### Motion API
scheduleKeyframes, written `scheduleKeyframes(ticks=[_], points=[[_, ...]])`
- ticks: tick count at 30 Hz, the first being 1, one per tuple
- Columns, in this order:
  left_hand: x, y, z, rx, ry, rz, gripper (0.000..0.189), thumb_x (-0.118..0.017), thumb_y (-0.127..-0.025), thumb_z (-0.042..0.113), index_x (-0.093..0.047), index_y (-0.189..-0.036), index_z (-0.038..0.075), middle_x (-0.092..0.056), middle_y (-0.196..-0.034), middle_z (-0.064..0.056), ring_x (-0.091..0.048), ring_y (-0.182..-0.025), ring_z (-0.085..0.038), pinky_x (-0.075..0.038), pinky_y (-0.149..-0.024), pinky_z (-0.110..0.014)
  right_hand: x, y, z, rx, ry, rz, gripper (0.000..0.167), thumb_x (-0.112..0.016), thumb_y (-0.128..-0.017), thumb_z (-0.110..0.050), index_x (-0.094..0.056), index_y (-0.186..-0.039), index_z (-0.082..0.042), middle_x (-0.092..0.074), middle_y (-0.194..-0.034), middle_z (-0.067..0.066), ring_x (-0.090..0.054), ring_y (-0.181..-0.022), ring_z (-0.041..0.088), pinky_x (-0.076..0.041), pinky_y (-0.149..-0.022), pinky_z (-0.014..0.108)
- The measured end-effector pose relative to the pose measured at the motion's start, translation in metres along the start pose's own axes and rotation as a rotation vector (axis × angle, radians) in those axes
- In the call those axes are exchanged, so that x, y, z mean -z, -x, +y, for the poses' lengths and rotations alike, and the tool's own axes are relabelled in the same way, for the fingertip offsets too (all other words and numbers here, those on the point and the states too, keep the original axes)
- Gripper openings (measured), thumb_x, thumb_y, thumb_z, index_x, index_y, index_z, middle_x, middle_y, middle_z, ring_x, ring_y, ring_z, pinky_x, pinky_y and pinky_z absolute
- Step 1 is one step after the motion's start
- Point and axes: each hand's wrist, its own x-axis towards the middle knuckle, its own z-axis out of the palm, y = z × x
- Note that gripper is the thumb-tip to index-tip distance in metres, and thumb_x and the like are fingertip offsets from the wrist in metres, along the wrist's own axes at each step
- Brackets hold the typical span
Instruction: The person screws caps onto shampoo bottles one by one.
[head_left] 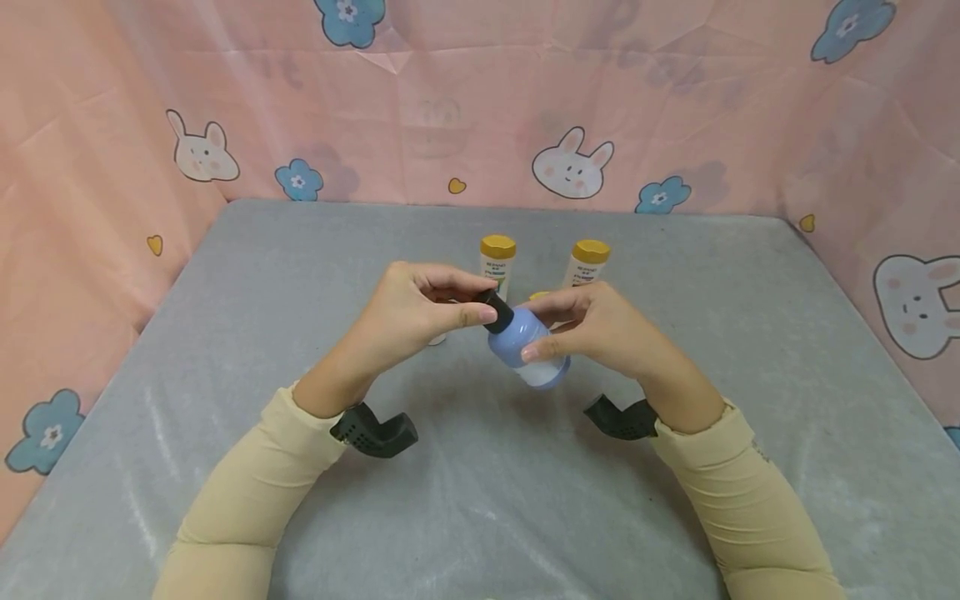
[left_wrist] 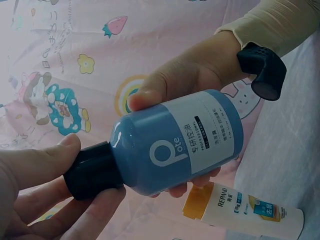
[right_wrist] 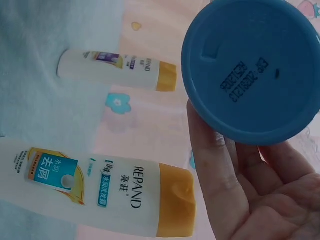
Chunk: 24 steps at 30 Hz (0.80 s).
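Observation:
A blue shampoo bottle (head_left: pixel 512 340) with a black cap (head_left: pixel 498 312) is held in the air over the table, tilted with its cap toward the upper left. My left hand (head_left: pixel 416 304) pinches the cap between thumb and fingers. Round the bottle's body, my right hand (head_left: pixel 600 327) grips with thumb in front and fingers behind. A white label (left_wrist: pixel 202 131) faces the left wrist camera. The right wrist view shows the bottle's round base (right_wrist: pixel 252 70), with printed characters on it.
White bottles with yellow caps stand behind the hands, one left (head_left: pixel 498 258) and one right (head_left: pixel 589 263). Another yellow cap (head_left: pixel 539 295) shows partly behind the right hand. A white edge (head_left: pixel 437 340) peeks out below the left hand. Grey cloth (head_left: pixel 480 500) covers the table; pink printed curtains surround it.

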Motion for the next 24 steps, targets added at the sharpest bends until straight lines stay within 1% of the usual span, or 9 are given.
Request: scheduleKeyframes(ticks=[3,5,12,13,14,16,20,21,24], points=[[0.001,0.000,0.000,0.000,0.011,0.001,0.030,-0.084,-0.081,0.019,-0.078,-0.109,0.013,-0.077,-0.100,-0.003,-0.072,-0.090,-0.016,-0.058,-0.077,-0.027,0.000,-0.001,0.001,0.002,-0.022,-0.011,0.046,-0.084,-0.079,-0.017,-0.071,-0.121,-0.008,-0.073,-0.115,0.010,-0.071,-0.095,0.019,-0.058,-0.082,0.032],[0.001,0.000,0.000,0.002,0.039,0.006,0.030,-0.084,-0.080,0.020,-0.078,-0.109,0.014,-0.077,-0.101,-0.002,-0.071,-0.092,-0.016,-0.057,-0.079,-0.026,0.000,-0.002,0.001,0.003,-0.036,-0.004,0.047,-0.083,-0.079,-0.016,-0.070,-0.123,-0.007,-0.072,-0.117,0.010,-0.070,-0.099,0.019,-0.058,-0.084,0.033],[-0.004,-0.003,-0.003,-0.011,0.181,0.019,0.033,-0.082,-0.083,0.015,-0.074,-0.114,0.010,-0.076,-0.106,0.000,-0.071,-0.100,-0.015,-0.057,-0.091,-0.028,0.000,-0.002,0.000,-0.012,-0.072,0.049,0.050,-0.081,-0.081,-0.016,-0.066,-0.129,-0.009,-0.070,-0.122,0.011,-0.067,-0.108,0.020,-0.054,-0.088,0.034],[-0.005,-0.003,-0.002,-0.005,0.193,0.022,0.032,-0.082,-0.083,0.015,-0.074,-0.113,0.010,-0.076,-0.106,0.000,-0.071,-0.101,-0.015,-0.056,-0.091,-0.027,0.000,-0.001,0.000,-0.013,-0.078,0.053,0.050,-0.081,-0.081,-0.016,-0.066,-0.129,-0.009,-0.070,-0.122,0.011,-0.067,-0.108,0.021,-0.054,-0.089,0.034],[-0.006,-0.003,-0.002,0.002,0.201,0.024,0.031,-0.081,-0.083,0.016,-0.074,-0.113,0.011,-0.076,-0.106,0.001,-0.071,-0.102,-0.015,-0.057,-0.083,-0.025,0.000,-0.001,0.000,-0.018,-0.088,0.056,0.051,-0.081,-0.081,-0.017,-0.066,-0.129,-0.010,-0.070,-0.122,0.010,-0.066,-0.109,0.021,-0.054,-0.090,0.034],[-0.006,-0.003,-0.002,0.014,0.219,0.029,0.029,-0.081,-0.083,0.017,-0.074,-0.111,0.012,-0.076,-0.105,0.001,-0.070,-0.104,-0.016,-0.055,-0.082,-0.024,-0.001,-0.001,-0.001,-0.028,-0.097,0.060,0.051,-0.082,-0.081,-0.019,-0.066,-0.129,-0.012,-0.069,-0.123,0.008,-0.066,-0.109,0.020,-0.053,-0.090,0.034],[-0.005,-0.004,0.001,0.015,0.221,0.047,0.028,-0.082,-0.082,0.017,-0.074,-0.109,0.011,-0.076,-0.102,0.001,-0.070,-0.103,-0.018,-0.054,-0.084,-0.027,-0.003,-0.002,0.000,-0.013,-0.143,0.061,0.050,-0.081,-0.082,-0.018,-0.066,-0.129,-0.011,-0.069,-0.123,0.008,-0.066,-0.109,0.020,-0.053,-0.092,0.034],[-0.005,-0.005,0.003,0.006,0.218,0.052,0.028,-0.082,-0.082,0.016,-0.075,-0.108,0.010,-0.076,-0.102,0.001,-0.070,-0.103,-0.019,-0.053,-0.093,-0.030,-0.004,-0.002,0.000,-0.005,-0.152,0.062,0.050,-0.081,-0.082,-0.017,-0.065,-0.129,-0.010,-0.069,-0.123,0.008,-0.066,-0.109,0.019,-0.053,-0.092,0.034],[-0.004,-0.007,0.010,-0.013,0.188,0.064,0.028,-0.083,-0.081,0.016,-0.075,-0.107,0.010,-0.077,-0.103,0.001,-0.070,-0.101,-0.019,-0.054,-0.094,-0.034,-0.004,-0.002,0.000,0.028,-0.190,0.071,0.051,-0.079,-0.083,-0.014,-0.064,-0.131,-0.008,-0.068,-0.124,0.007,-0.066,-0.111,0.018,-0.053,-0.093,0.033]])
